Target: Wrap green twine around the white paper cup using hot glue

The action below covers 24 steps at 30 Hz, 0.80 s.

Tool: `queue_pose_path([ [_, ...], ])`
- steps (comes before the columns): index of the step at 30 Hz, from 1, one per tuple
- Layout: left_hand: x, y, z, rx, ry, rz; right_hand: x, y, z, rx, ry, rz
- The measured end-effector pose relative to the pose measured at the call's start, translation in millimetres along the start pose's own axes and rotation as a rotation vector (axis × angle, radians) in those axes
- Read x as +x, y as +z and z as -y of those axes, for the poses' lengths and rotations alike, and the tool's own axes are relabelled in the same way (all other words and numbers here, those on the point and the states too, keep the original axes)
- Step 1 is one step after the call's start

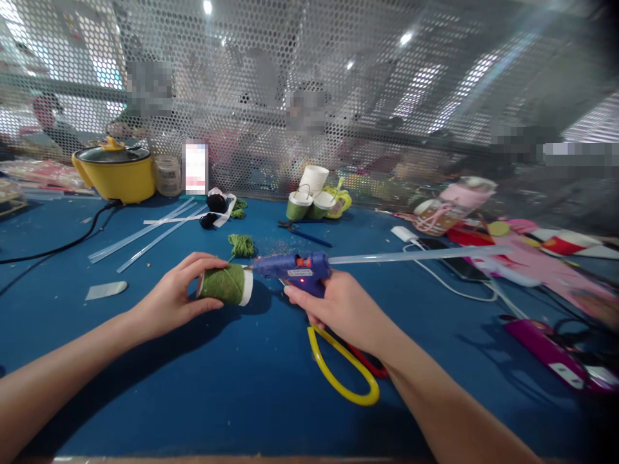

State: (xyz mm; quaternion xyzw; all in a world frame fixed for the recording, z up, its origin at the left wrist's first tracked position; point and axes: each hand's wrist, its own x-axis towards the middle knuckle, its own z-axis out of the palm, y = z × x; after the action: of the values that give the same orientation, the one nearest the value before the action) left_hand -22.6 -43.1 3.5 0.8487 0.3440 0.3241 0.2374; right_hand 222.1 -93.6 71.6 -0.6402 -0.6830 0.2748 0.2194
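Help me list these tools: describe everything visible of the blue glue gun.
The blue, plastic-looking glue gun has a pale label and lit red light. The right hand grips it roughly level above the table; a translucent stick juts from its rear. Its nozzle is at the green-wrapped cup, contact unclear.

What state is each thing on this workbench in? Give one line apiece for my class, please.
Green-wrapped cup: turned sideways, held in left hand
Glue gun: light on, glue stick loaded, held in right hand
Green yarn: bundled
Yellow pot: lid on
Upright screen: lit
Flat phone: dark
Pliers: open
Loose glue sticks: lying flat
Yellow-handled scissors: partly hidden, open or shut unclear
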Motion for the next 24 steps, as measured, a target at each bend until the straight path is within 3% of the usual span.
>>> queue_pose_path([
  [24,2.4,3.9,-0.6,-0.313,-0.235,-0.035,-5.2,-1.7,4.7,-0.002,0.014,0.020],
])
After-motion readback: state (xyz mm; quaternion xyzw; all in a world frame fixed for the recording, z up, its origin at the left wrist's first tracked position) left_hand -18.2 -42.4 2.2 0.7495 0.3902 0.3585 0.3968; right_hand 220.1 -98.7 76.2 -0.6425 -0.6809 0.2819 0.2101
